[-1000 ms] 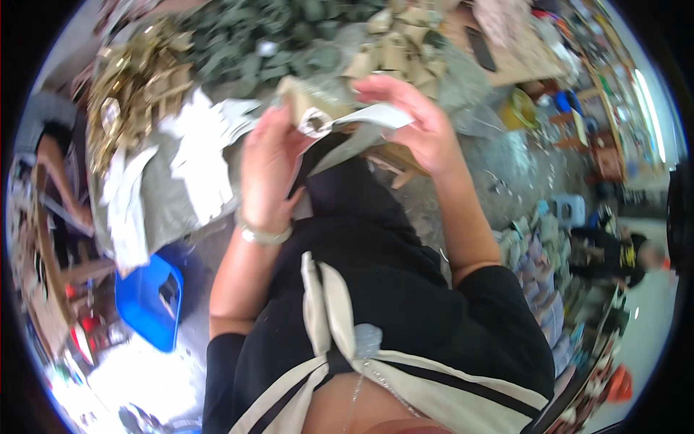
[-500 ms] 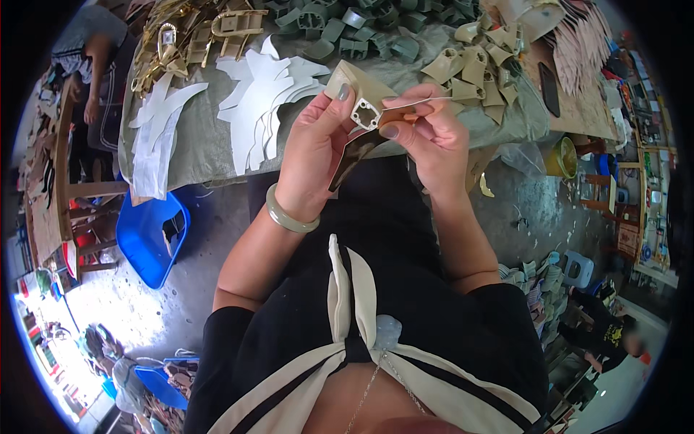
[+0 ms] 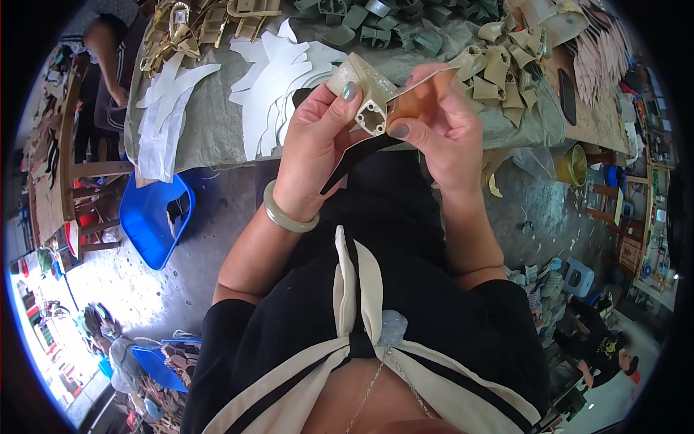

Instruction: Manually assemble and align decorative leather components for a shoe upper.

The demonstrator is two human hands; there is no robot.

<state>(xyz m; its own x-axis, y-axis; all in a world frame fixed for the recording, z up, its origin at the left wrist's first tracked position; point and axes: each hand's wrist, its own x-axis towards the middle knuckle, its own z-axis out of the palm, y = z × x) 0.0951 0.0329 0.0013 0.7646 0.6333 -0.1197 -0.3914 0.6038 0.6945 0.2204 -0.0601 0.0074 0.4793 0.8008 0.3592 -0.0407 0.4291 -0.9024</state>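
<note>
My left hand [image 3: 312, 134] is closed around a beige shoe heel [image 3: 356, 74], its thumb on the near side. The heel's small end, with holes in it, faces me. My right hand [image 3: 454, 145] pinches a thin, glossy tan covering piece [image 3: 421, 98] with a pale edge, bent against the heel's right side. A dark strip runs under the heel towards my left palm; whether it belongs to the same piece I cannot tell. Beyond my hands lie white cut pieces [image 3: 271, 87], several beige heels [image 3: 495, 69] and dark green heels [image 3: 416, 36].
Gold-coloured parts [image 3: 249, 9] are heaped at the table's far left. A phone [image 3: 567, 96] and a fan of pale pink sheets [image 3: 603, 54] lie at the right. A blue tub [image 3: 137, 231] stands on the floor, left. Another person [image 3: 107, 54] sits at the far left.
Both hands have shifted slightly right with the heel. My right hand has brought the tan piece up, so more of its glossy face shows beside the heel.
</note>
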